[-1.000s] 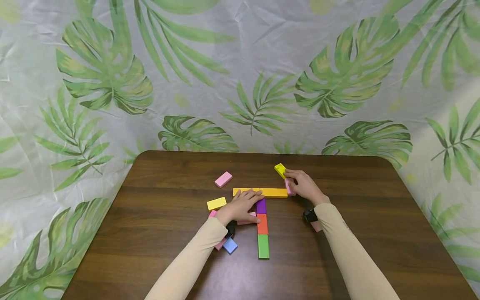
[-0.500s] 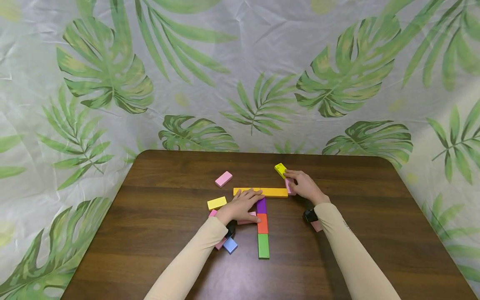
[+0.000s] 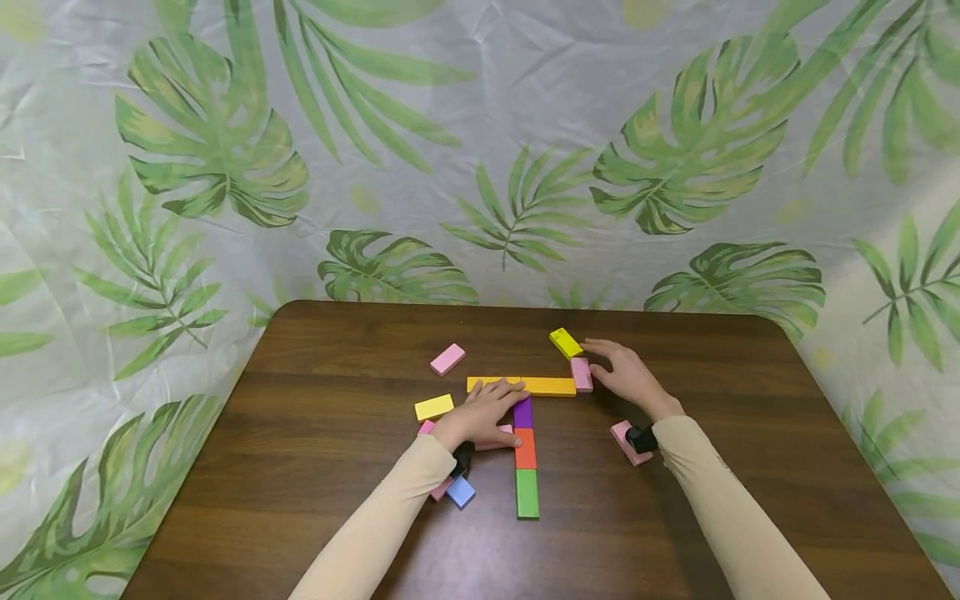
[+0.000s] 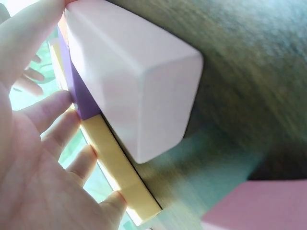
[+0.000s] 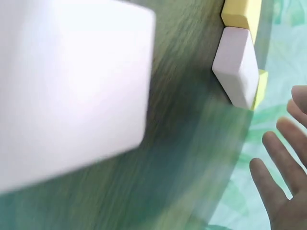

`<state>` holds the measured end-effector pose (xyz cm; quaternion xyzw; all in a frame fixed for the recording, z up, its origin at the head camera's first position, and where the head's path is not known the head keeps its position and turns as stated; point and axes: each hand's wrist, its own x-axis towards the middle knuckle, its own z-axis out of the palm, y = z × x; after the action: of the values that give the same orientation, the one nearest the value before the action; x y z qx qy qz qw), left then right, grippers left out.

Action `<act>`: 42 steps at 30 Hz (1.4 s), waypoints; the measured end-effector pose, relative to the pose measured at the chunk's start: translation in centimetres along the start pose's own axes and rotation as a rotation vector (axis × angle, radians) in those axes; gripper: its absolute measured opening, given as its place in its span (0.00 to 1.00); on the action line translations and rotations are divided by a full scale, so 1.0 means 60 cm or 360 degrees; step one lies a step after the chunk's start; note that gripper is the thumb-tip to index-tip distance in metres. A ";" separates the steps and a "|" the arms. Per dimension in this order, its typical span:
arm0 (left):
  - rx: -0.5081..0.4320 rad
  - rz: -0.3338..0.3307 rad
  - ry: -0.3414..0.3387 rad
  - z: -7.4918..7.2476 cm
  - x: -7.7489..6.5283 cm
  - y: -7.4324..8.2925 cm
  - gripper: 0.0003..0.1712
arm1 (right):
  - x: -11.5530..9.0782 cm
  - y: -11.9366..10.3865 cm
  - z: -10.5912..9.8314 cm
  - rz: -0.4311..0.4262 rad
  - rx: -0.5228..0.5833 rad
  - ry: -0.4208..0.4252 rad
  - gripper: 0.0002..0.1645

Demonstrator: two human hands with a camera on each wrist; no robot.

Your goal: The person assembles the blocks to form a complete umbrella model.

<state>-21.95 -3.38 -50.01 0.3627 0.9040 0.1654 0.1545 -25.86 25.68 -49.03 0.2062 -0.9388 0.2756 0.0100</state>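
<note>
My left hand [image 3: 483, 412] lies with fingers spread at a T of small blocks. Its fingertips rest on the left orange-yellow block [image 4: 120, 165] and by the purple block [image 3: 522, 412], the thumb beside the red block [image 3: 525, 449]. A pink block [image 4: 134, 72] sits under that hand. Below the red one, a green block [image 3: 527, 494] forms the stem's end. Another orange-yellow block [image 3: 548, 386] continues the crossbar to a pink block [image 3: 581, 376] set crosswise. My right hand [image 3: 628, 375] hovers just right of it, fingers extended, holding nothing. Behind stands a bright yellow block [image 3: 566, 342].
A pink block [image 3: 447, 359] and a pale yellow block [image 3: 434, 407] lie to the left on the brown table [image 3: 345, 367]. Near the left wrist are a blue block [image 3: 461, 492] and partly hidden pink ones. One pink block [image 3: 624, 440] lies by the right wrist. A leaf-print cloth [image 3: 510, 200] hangs behind.
My right hand has let go of the pink block at the crossbar's end and drawn off slightly to the right. The left hand has stayed put.
</note>
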 end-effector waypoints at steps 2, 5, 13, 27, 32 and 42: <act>-0.0007 0.0007 0.0004 -0.001 -0.001 0.001 0.45 | -0.009 0.000 -0.005 -0.0015 0.0012 0.0010 0.26; -0.0010 0.0005 0.0003 -0.003 -0.002 0.001 0.45 | -0.023 0.003 -0.011 -0.0054 0.0003 0.0013 0.26; -0.0011 0.0000 0.0003 -0.002 -0.001 -0.001 0.45 | -0.058 0.005 -0.021 -0.0112 -0.0034 -0.0014 0.26; -0.0017 0.0001 0.0004 -0.003 0.003 0.001 0.46 | -0.112 -0.002 -0.021 -0.0133 -0.0003 -0.0056 0.27; 0.0004 -0.0013 0.0005 -0.001 0.005 0.000 0.46 | -0.135 -0.002 -0.014 -0.0111 0.0011 -0.0074 0.28; -0.0007 -0.0010 0.0002 -0.004 0.006 -0.001 0.46 | -0.179 0.000 0.002 -0.0115 -0.0065 -0.0083 0.30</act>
<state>-22.30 -3.20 -49.89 0.3595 0.9049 0.1670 0.1552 -16.01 29.72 -50.51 0.2469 -0.9361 0.2503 -0.0002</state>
